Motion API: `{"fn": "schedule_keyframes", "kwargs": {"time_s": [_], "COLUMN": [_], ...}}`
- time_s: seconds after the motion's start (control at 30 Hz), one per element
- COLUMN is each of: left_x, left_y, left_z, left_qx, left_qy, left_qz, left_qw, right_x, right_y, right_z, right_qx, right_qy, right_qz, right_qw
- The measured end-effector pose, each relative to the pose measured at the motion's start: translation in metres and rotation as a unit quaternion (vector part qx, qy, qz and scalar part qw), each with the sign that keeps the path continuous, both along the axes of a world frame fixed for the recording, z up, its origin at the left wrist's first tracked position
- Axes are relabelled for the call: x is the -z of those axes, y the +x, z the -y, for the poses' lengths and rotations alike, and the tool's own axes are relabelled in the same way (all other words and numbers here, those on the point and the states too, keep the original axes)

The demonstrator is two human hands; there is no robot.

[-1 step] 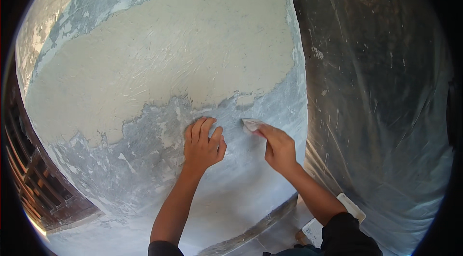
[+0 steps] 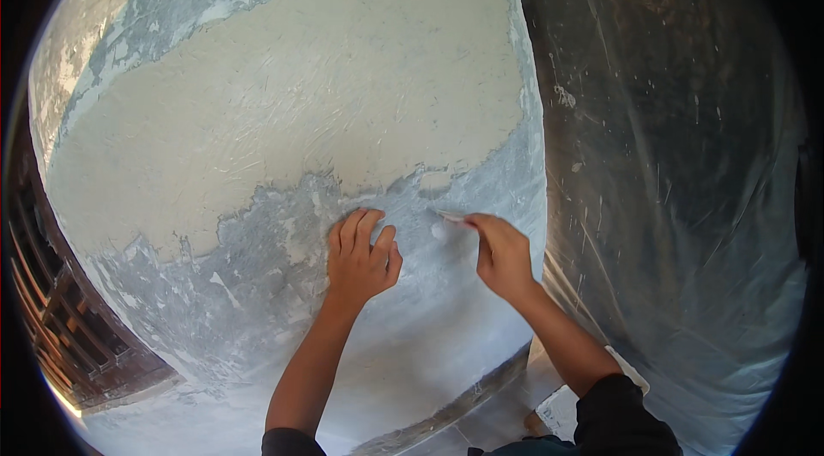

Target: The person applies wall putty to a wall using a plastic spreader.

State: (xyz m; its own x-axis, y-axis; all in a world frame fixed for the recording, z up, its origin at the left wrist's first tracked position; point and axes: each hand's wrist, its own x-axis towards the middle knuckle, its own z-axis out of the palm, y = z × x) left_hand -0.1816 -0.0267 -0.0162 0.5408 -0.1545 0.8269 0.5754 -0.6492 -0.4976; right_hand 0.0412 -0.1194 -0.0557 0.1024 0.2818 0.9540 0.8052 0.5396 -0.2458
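A wall (image 2: 257, 284) fills most of the view, its lower part grey and patchy. A broad patch of cream plaster (image 2: 292, 104) covers its upper part, with a ragged lower edge. My left hand (image 2: 362, 257) rests against the grey surface just below that edge, its fingers bent and apart, holding nothing I can see. To its right, my right hand (image 2: 502, 254) pinches a thin whitish piece (image 2: 450, 216), seen nearly edge-on at the wall. Whether this is a blade or a folded sheet, I cannot tell.
Dusty clear plastic sheeting (image 2: 678, 198) hangs along the right, spotted with white splashes. Dark wooden slats (image 2: 77, 319) stand at the lower left. A white container (image 2: 562, 411) sits on the floor beside my right arm.
My right hand has shifted slightly to the right. The whitish piece has turned from showing its crumpled-looking face to a thin edge. My left hand stays where it was.
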Motion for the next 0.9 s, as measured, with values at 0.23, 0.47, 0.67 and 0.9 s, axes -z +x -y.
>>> {"fn": "schedule_keyframes", "kwargs": {"time_s": [0.23,0.47,0.67,0.9], "left_x": [-0.002,0.0,0.001,0.002], "left_y": [0.023,0.026,0.025,0.023], "left_z": [-0.003,-0.004,-0.005,-0.004], "left_qx": [-0.022,-0.032,-0.031,-0.033], "left_qy": [0.024,0.028,0.033,0.029], "left_qz": [-0.011,-0.004,0.001,-0.001], "left_qw": [0.999,0.999,0.999,0.999], "right_x": [-0.101,-0.106,-0.101,-0.095], "right_y": [0.059,0.048,0.061,0.062], "right_z": [-0.014,-0.046,-0.067,-0.067], "right_qx": [-0.13,-0.229,-0.2,-0.171], "right_qy": [-0.059,-0.072,-0.022,-0.023], "right_qz": [-0.021,-0.016,-0.106,-0.144], "right_qw": [0.989,0.971,0.974,0.974]}}
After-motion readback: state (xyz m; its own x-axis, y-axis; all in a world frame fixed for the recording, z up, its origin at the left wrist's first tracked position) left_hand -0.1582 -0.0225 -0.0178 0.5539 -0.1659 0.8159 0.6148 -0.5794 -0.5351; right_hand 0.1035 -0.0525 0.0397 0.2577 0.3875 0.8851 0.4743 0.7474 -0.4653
